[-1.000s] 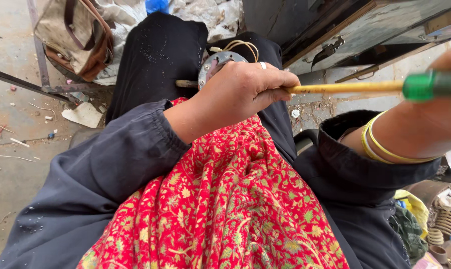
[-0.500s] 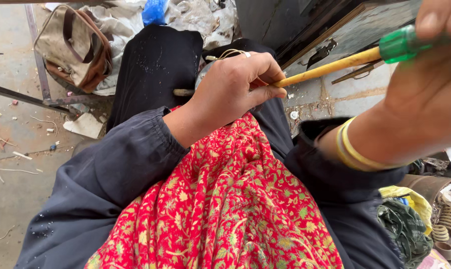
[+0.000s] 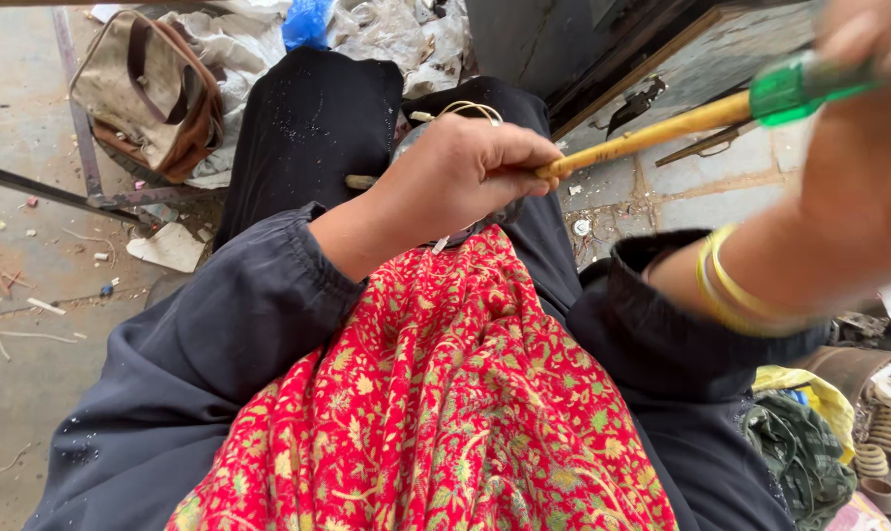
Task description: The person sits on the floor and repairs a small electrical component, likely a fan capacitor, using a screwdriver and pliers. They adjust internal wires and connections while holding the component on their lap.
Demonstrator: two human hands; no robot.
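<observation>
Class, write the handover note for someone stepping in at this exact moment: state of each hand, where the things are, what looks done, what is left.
Left hand: closed over a small round metal part on the lap, pinning it down; part mostly hidden.
Right hand: grips the green handle of a screwdriver; its yellow shaft runs down into the left hand's fingers.
Nearby: wire loops just beyond the part, red patterned cloth over the lap, tan bag on the floor.
Done: tool tip set at the part.
Left: cannot tell; the work point is covered.

My one camera sits on my head, looking steeply down, close over my lap and hands, the floor far left.
</observation>
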